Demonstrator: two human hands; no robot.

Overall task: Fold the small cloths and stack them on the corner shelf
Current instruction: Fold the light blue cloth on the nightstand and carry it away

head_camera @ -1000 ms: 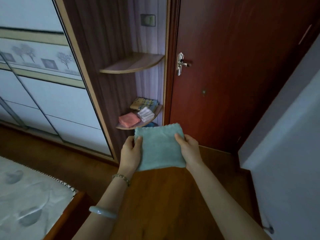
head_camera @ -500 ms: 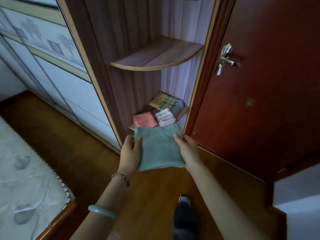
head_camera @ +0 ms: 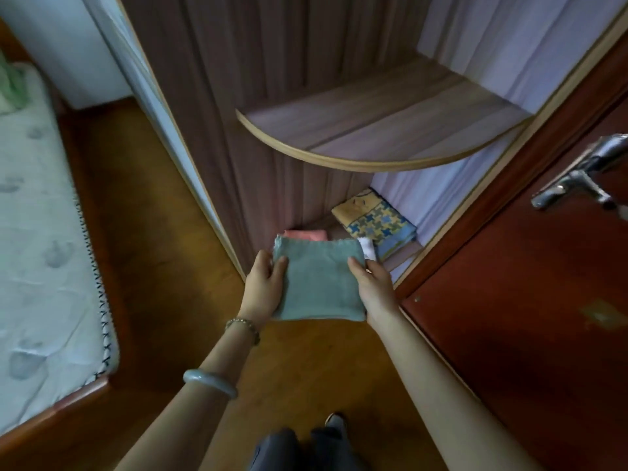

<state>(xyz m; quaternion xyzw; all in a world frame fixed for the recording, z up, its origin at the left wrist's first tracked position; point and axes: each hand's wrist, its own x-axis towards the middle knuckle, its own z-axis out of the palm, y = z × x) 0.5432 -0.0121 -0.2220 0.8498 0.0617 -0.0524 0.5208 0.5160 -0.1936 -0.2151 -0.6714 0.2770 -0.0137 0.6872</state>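
Note:
A folded teal cloth (head_camera: 319, 280) is held flat in front of me, with my left hand (head_camera: 263, 287) gripping its left edge and my right hand (head_camera: 375, 287) gripping its right edge. It hovers in front of the lower corner shelf (head_camera: 404, 258), partly hiding it. On that shelf lie a folded pink cloth (head_camera: 306, 234), a folded white cloth (head_camera: 368, 248) and a yellow-and-blue patterned cloth (head_camera: 375, 222) at the back. The upper corner shelf (head_camera: 384, 130) is bare.
A dark red door (head_camera: 526, 317) with a metal handle (head_camera: 577, 178) stands to the right. The wardrobe's side panel (head_camera: 210, 107) rises on the left of the shelves. A bed with a pale mattress (head_camera: 37, 249) fills the left. My feet (head_camera: 306, 443) stand on the wooden floor.
I have stepped closer to the shelves, which now loom larger. Both hands carried the teal cloth forward until it overlaps the lower shelf and covers most of the pink and white cloths.

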